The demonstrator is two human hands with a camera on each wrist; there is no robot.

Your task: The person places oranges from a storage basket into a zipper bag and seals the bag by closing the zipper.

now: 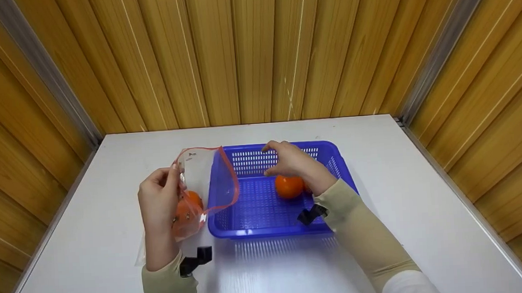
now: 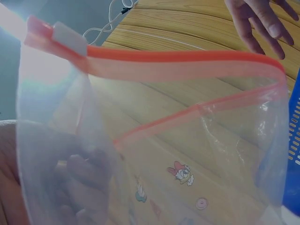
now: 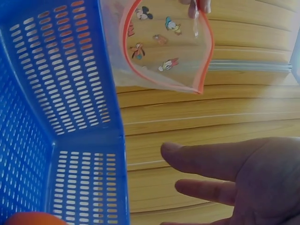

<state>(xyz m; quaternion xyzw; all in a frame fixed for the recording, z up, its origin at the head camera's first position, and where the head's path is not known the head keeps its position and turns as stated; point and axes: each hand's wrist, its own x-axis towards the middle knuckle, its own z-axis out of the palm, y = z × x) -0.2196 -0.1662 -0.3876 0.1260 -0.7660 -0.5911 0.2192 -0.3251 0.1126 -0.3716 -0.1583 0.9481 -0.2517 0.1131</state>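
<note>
My left hand (image 1: 158, 200) pinches the rim of a clear zip bag (image 1: 235, 184) with a red edge and cartoon prints. The bag's mouth gapes toward the basket, and orange fruit (image 1: 187, 214) shows through its lower part. In the left wrist view the bag (image 2: 187, 57) fills most of the picture, its white slider at one corner. My right hand (image 1: 291, 160) is over the blue plastic basket (image 1: 270, 231), thumb and fingers spread and holding nothing. Below it an orange (image 1: 289, 187) lies in the basket, another one mostly hidden behind the wrist.
The basket stands on a white table (image 1: 428, 208) between wood-patterned walls (image 1: 255, 51). Clear plastic (image 1: 139, 253) lies on the table beside my left wrist. A white cable (image 2: 110, 18) hangs in the background of the left wrist view.
</note>
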